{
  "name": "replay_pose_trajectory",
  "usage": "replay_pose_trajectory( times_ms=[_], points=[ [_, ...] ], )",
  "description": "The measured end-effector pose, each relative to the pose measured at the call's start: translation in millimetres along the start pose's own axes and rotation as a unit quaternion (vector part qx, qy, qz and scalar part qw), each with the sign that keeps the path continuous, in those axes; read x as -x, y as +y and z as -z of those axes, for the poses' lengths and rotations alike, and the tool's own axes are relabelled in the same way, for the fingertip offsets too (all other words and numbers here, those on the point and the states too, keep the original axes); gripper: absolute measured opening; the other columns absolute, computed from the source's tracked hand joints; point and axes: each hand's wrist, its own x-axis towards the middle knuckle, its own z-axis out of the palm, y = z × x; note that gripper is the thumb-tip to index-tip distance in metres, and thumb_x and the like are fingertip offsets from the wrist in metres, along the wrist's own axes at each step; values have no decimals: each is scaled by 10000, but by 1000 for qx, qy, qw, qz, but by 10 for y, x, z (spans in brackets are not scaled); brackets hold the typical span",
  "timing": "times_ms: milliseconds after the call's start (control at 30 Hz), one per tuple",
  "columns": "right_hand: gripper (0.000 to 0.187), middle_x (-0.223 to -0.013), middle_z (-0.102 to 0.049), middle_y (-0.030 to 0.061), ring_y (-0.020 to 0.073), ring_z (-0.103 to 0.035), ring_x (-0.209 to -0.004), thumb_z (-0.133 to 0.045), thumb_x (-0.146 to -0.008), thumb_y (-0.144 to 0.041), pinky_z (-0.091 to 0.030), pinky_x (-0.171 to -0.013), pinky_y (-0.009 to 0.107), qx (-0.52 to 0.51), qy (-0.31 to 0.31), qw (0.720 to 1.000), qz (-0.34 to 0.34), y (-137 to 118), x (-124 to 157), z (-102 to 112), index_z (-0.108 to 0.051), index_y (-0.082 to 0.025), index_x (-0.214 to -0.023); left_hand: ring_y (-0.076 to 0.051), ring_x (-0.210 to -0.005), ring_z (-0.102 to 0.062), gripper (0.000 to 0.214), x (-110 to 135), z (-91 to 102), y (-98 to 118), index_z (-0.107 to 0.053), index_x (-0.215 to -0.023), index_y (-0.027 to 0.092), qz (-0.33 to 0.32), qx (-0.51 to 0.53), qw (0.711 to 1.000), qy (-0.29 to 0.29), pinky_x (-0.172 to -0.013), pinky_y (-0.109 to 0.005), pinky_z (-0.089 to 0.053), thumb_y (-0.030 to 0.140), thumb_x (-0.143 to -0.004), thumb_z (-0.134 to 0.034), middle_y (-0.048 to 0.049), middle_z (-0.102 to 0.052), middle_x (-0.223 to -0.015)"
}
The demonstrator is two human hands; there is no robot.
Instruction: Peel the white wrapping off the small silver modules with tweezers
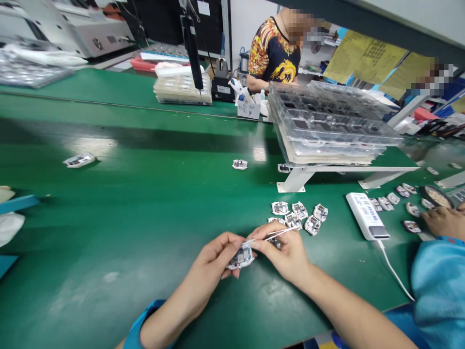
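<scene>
My left hand (214, 259) is closed around a small white-rimmed circuit module (240, 257), held just above the green table (145, 203). My right hand (285, 252) pinches a pair of white tweezers (278, 233), their rear end pointing up and to the right, the tips at the module. Just beyond my hands lies a cluster of several similar modules (300, 216). Single modules lie farther out, one (240, 164) mid-table and one (79, 160) at the left.
A stack of clear plastic trays (327, 126) sits on a white stand at right. A white power-bank-like box (366, 215) with a cable lies beside it. Another person's hand (443, 220) and blue sleeve work at far right; a person in a patterned shirt (274, 51) sits across.
</scene>
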Motion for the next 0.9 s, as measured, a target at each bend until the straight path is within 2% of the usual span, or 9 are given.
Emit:
replay_pose_trajectory(
  times_ms=[133,267,433,633,900],
  points=[
    [90,-863,-744,38,147,-698,-655,-729,-826,-276,-604,-622,290,-23,-17,1000,-12,-26,-17,12,-679,-202,-843,-98,-522,-470,391,-23,14,-14,-639,-768,169,-5,-1,1000,3,-502,-210,-358,551,-726,-711,9,-626,-656],
    [131,-820,-743,25,144,-709,-681,-738,-818,-312,-597,-642,274,-51,6,998,-25,-7,-32,5,-671,-200,-829,-97,-521,-463,396,-11,13,2,-645,-793,165,-7,-2,1000,0,-500,-206,-349,554,-739,-700,-13,-666,-688],
    [159,-825,-761,55,178,-735,-742,-726,-831,-337,-609,-670,308,-28,18,999,-4,31,-20,-9,-666,-192,-806,-99,-501,-446,364,0,10,3,-649,-760,170,-15,-19,1000,8,-481,-208,-325,532,-748,-688,-9,-658,-656],
    [111,-832,-759,52,167,-723,-686,-706,-848,-300,-608,-621,304,4,-2,1000,28,14,-18,-14,-676,-199,-814,-96,-491,-431,377,-13,11,-4,-614,-738,173,-23,-29,999,17,-481,-208,-315,543,-740,-686,8,-614,-616],
    [142,-824,-760,49,169,-734,-732,-721,-831,-329,-604,-670,287,-12,45,999,1,76,0,-32,-671,-195,-823,-90,-490,-430,398,16,-1,28,-624,-755,167,-15,-15,1000,11,-483,-206,-316,557,-729,-698,9,-619,-614]
  ],
)
